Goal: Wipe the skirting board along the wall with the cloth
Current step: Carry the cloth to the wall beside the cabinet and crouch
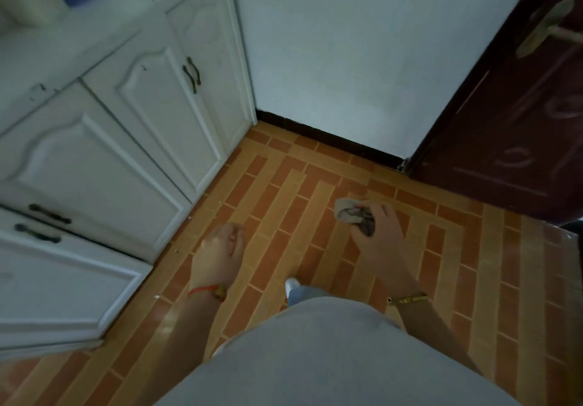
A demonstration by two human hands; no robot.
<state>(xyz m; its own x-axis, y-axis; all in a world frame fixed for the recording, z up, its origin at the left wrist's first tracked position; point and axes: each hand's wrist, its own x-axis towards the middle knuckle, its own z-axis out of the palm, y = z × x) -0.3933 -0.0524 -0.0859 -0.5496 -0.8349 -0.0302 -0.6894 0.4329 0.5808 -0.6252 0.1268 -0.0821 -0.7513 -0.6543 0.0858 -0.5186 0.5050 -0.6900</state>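
A dark skirting board (328, 139) runs along the foot of the pale wall (347, 58), between the white cabinets and the dark door. My right hand (380, 232) grips a crumpled grey cloth (350, 213) above the tiled floor, well short of the skirting board. To its left, my left hand (220, 252) hangs with loosely curled fingers and holds nothing.
White cabinets (126, 128) with dark handles line the left side. A dark red door (511, 128) stands open on the right, its edge near the skirting board's right end. Orange and brown floor tiles (284, 200) lie below. My grey top and one shoe (291, 284) show at the bottom.
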